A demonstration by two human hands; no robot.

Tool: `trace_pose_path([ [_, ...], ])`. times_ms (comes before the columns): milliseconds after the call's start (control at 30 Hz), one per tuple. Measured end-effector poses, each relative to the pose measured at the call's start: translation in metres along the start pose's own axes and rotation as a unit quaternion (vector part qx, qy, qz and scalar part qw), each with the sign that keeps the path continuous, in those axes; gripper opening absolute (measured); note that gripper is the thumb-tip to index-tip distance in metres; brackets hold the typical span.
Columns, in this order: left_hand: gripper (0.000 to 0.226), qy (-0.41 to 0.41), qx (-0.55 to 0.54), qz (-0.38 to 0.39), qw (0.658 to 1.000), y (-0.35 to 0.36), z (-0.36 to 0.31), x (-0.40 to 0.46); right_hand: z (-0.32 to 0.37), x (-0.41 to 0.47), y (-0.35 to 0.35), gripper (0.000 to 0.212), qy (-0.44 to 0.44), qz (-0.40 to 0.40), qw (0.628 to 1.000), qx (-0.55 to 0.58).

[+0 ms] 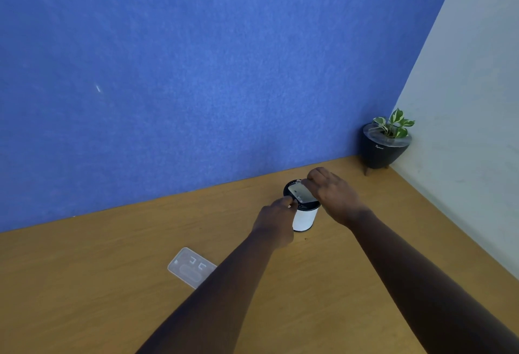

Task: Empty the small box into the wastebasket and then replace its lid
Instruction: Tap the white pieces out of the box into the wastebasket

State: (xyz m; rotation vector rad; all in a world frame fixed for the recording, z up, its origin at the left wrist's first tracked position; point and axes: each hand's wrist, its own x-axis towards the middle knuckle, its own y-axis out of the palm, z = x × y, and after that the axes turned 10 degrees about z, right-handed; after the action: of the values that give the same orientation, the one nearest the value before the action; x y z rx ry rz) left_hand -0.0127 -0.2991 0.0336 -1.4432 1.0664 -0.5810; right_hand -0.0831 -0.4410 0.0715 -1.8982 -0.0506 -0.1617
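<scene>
While it's tipped over the mouth of the wastebasket, the small box is being held by both hands, a clear little plastic thing sitting right across the dark rim. Left hand pinches its near end with fingertips, right hand grips the far end from above with fingers curled down over it. Can't really tell if anything's inside the box, too small and blurry. Wastebasket itself is a small white cylinder with a black top, standing upright on the wooden worktop. The lid is lying flat on the worktop, well apart from the basket, off to the left and nearer the camera, partly hidden by the left forearm. Further out, a potted plant in a dark pot sits in the corner where the blue wall meets the pale one.
</scene>
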Motion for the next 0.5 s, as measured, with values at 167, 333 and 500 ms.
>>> trace_pose_path([
  [167, 0.063, 0.0, 0.001, 0.0, 1.0, -0.001, 0.001, -0.001, 0.0, -0.005, 0.008, 0.052, -0.032, -0.033, 0.999, -0.001],
  [333, 0.06, -0.002, 0.014, -0.003, 1.0, -0.002, -0.001, -0.001, 0.0, -0.015, 0.013, 0.051, -0.042, -0.065, 0.997, 0.009],
  [500, 0.061, -0.005, 0.031, -0.003, 1.0, -0.003, -0.001, -0.001, -0.002, -0.023, 0.019, 0.052, -0.045, -0.084, 0.995, 0.011],
])
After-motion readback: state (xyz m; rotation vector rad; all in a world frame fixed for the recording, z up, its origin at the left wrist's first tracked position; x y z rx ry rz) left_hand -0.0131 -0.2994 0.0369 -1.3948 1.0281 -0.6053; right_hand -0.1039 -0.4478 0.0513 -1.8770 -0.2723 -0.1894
